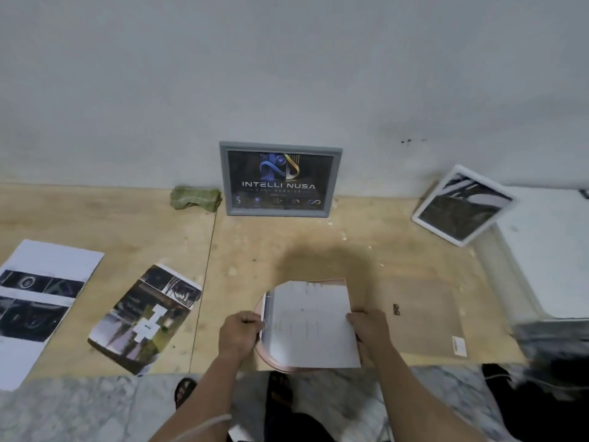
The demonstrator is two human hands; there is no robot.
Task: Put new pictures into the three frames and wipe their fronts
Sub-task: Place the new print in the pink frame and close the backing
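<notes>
Both hands work at the near edge of the light plywood bench (287,244). L hand (239,334) has its fingers (249,320) curled onto the left edge of a pink-rimmed picture frame (276,362) lying flat, w/ a white sheet of paper (310,327) on top of it. R hand (368,327) pinches the sheet's right edge, fingers (353,318) curled over the top; thumb not visible. The sheet lies blank side up w/ faint print showing through, tilted a bit vs the frame.

At the back, a grey-framed picture w/ "INTELLI NUSA" logo (280,179) stands upright against the white wall (287,74). Just left of it sits a crumpled green cloth (196,198). Far right, a white-framed b/w picture (462,206) leans tilted. Left side: two loose prints lie flat, a large b/w printed sheet (41,301) and a dark colour photo print (145,317). A brown backing board (427,317) lies flat just right of the R hand.
</notes>
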